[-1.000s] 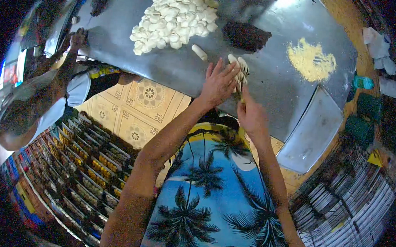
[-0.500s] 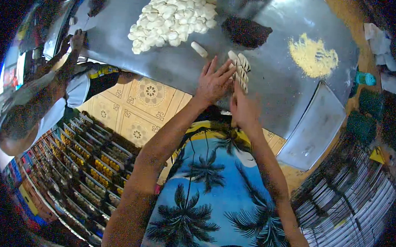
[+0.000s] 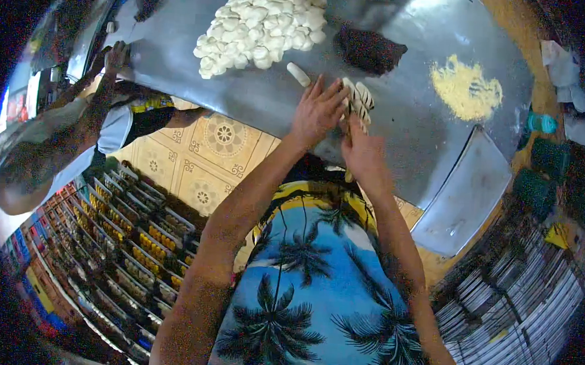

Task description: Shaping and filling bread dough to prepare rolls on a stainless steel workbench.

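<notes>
From where I stand, the grey metal worktop [image 3: 408, 138] has its near edge right in front of the person in the blue palm-print shirt [image 3: 314, 281]. Close to that edge lies the striped white dough [image 3: 360, 99], cut through with dark slashes. It sits just past both hands, against the fingertips of the left and right at the tip of the right.

The left hand [image 3: 318, 113] is spread flat, palm down, its fingers reaching the dough's left side. The right hand [image 3: 367, 153] comes in from the near edge, fingers curled under; I cannot tell whether they close on anything.

A short, plain white dough roll [image 3: 298, 74] rests just left of the striped dough, a little farther in. Beyond that, toward the far edge, a heap of round white dough pieces [image 3: 260, 31] is piled up, and to its right sits a dark brown mass [image 3: 370, 50]. Pale yellow powder [image 3: 466, 89] is scattered near the right edge, and a rectangular metal tray [image 3: 465, 193] juts out past the near right corner. At the worktop's left end rests a co-worker's hand [image 3: 117, 56].
</notes>
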A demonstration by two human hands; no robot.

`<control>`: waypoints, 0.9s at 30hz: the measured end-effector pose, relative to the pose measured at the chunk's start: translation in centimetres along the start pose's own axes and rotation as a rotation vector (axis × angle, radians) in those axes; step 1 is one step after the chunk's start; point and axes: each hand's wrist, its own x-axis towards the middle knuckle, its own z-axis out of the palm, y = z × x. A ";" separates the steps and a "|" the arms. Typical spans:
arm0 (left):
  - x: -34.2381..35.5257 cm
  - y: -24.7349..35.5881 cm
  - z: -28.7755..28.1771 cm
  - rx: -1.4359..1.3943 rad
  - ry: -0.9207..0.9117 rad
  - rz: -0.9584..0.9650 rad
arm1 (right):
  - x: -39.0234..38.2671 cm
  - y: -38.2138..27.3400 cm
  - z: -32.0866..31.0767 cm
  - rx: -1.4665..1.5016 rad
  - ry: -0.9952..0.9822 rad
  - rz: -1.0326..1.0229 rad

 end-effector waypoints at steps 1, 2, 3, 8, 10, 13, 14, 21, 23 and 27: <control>-0.5 0.1 0.1 -0.007 -0.043 -0.008 | -0.1 0.0 0.2 0.021 -0.121 0.088; -0.9 0.3 0.1 -0.025 -0.031 -0.020 | -0.7 0.0 0.2 0.049 -0.052 0.051; -1.2 0.4 0.2 -0.041 -0.048 -0.043 | -1.0 -0.2 0.2 0.086 -0.044 0.065; -2.3 0.4 0.2 0.036 -0.046 0.003 | -4.6 -2.3 -1.8 0.045 0.003 -0.049; -2.1 0.1 0.1 0.035 -0.045 0.002 | -5.4 -2.7 -3.1 -0.144 -0.384 0.084; -1.3 -0.3 0.2 -0.048 -0.088 -0.009 | -3.3 -2.6 -3.8 0.042 -0.298 0.177; -0.9 -0.4 0.3 -0.160 -0.003 -0.002 | -1.5 -2.5 -3.6 0.041 -0.299 0.190; 0.6 -1.0 0.4 0.000 -0.006 0.000 | 0.2 -2.0 -0.9 -0.099 -0.117 0.040; -0.2 -0.8 0.4 -0.048 -0.026 -0.021 | -0.6 -2.2 -0.8 -0.108 -0.189 0.112; -2.1 -0.1 0.3 0.156 -0.185 -0.017 | -1.9 -2.7 -0.9 0.023 -0.115 0.127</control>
